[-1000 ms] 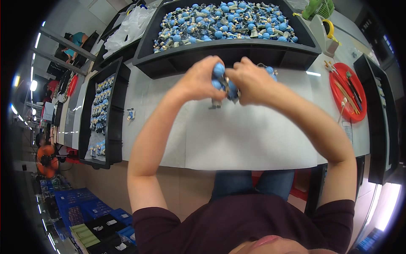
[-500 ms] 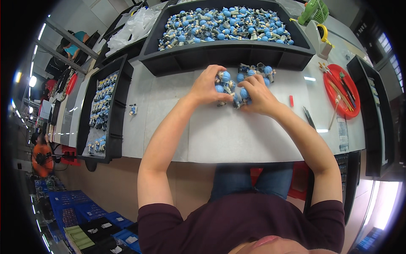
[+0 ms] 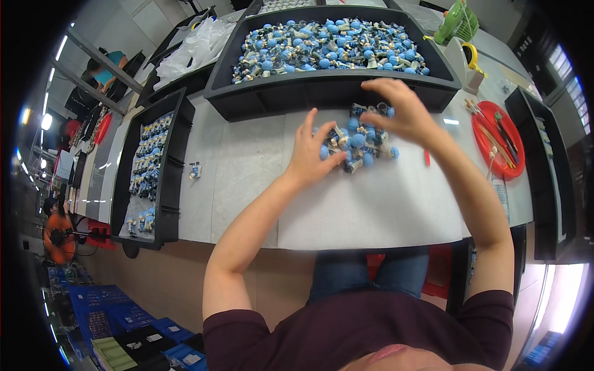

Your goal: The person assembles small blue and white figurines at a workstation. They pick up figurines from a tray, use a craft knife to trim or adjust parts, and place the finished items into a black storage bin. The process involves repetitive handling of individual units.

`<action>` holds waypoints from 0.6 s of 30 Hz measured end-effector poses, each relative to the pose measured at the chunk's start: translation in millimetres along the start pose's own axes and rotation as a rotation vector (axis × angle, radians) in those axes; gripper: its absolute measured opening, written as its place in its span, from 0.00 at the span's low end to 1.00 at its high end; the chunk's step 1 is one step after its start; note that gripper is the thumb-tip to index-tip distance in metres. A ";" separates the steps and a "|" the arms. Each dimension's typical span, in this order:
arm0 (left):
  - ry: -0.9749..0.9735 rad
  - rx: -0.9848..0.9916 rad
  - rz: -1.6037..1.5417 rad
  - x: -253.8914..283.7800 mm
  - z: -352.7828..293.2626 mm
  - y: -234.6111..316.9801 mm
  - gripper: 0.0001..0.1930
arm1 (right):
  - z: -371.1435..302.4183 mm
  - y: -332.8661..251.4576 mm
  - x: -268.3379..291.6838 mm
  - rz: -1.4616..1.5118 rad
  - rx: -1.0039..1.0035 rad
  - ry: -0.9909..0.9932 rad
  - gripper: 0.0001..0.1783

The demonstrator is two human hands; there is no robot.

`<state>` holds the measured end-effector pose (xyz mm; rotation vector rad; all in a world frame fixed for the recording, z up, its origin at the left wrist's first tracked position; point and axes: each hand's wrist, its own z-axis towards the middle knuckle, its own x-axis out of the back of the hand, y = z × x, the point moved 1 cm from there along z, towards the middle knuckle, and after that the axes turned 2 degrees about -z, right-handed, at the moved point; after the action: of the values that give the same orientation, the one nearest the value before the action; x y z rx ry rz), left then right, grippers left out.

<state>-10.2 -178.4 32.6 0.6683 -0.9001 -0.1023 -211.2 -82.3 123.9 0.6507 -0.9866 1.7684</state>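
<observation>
A small heap of blue-headed toy figurines (image 3: 357, 142) lies on the white sheet (image 3: 365, 210) in front of me. Beside the heap's left edge is my left hand (image 3: 311, 151), thumb and fingers spread, the fingertips at the outermost figurines. My right hand (image 3: 405, 117) hovers over the heap's right side, slightly blurred, with fingers apart and nothing visible in them. It hides some of the figurines beneath. Just behind the heap stands a large black bin (image 3: 278, 99) filled with many more loose figurines of the same kind.
At left, a black tray (image 3: 168, 170) holds figurines in rows, with a lone figurine (image 3: 195, 170) beside it. To the right are a red object (image 3: 427, 158), a red dish (image 3: 518, 148) with brushes, another black tray (image 3: 550, 179), a tape dispenser (image 3: 465, 62) and a green fan (image 3: 458, 23).
Both hands have come away from the figurines they were gathering and opened. My right hand has lifted up and to the right; the heap now sits closer together.
</observation>
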 end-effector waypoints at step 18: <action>0.004 0.196 -0.342 12.9 14.0 -46.0 0.31 | 135.3 142.1 -26.6 -0.248 -0.282 -0.276 0.49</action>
<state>-3.9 -226.4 21.1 1.0019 -0.7908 -0.3209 -332.8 -238.6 127.8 0.8108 -1.2572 1.3153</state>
